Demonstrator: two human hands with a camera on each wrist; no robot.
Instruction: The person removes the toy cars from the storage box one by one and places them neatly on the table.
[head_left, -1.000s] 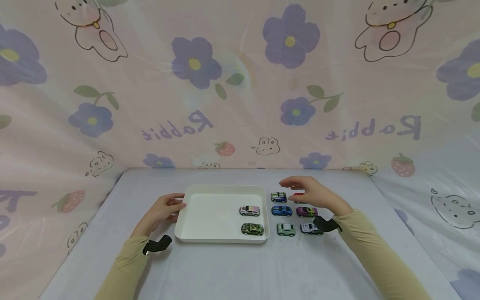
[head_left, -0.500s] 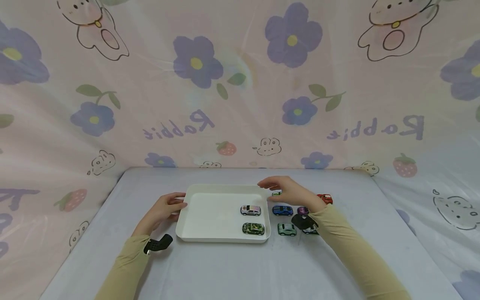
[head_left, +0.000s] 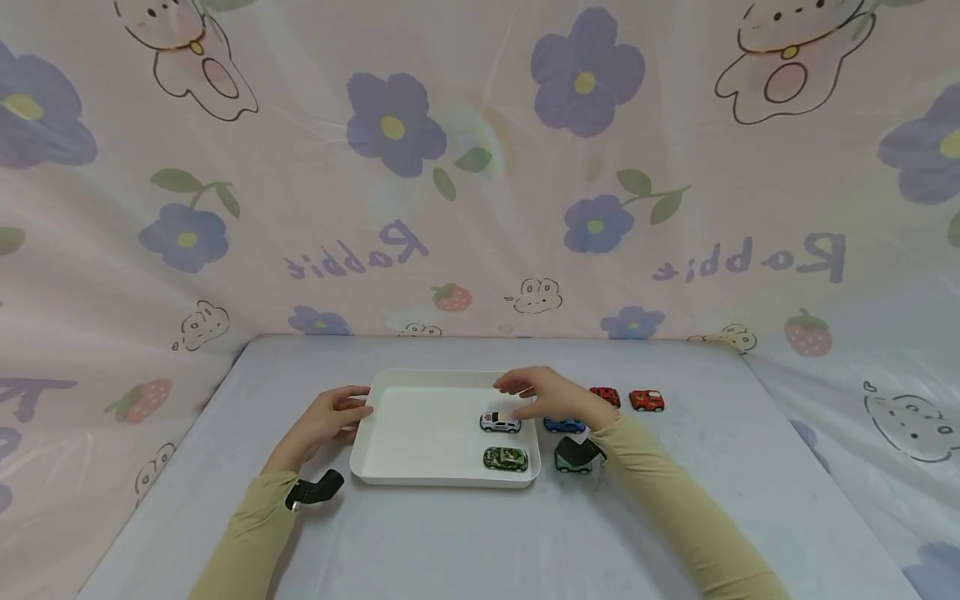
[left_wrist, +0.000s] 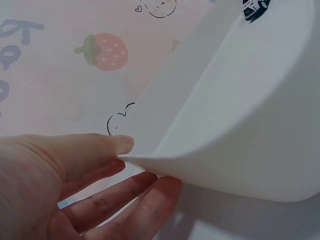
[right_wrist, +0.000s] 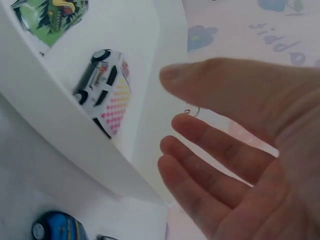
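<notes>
My left hand (head_left: 327, 417) holds the left rim of a white tray (head_left: 420, 433). In the left wrist view its thumb lies on top of the rim, its fingers underneath. Over the tray's right rear edge hovers my right hand (head_left: 551, 398), thumb and fingers apart, nothing between them in the right wrist view. Just below its fingers a white toy car (head_left: 498, 422) with a pink pattern (right_wrist: 116, 107) sits in the tray. A camouflage-green toy car (head_left: 506, 458) stands nearer the tray's front.
Right of the tray are a blue toy car (head_left: 564, 426) and a pale green one (head_left: 572, 465), both partly covered by my right hand and wrist camera. Farther right stand two red cars (head_left: 604, 397) (head_left: 647, 401). A printed curtain (head_left: 480, 208) hangs behind the table.
My right hand has moved left, from above the toy cars beside the tray to over its right edge, uncovering the red cars. The left hand and the tray have stayed put.
</notes>
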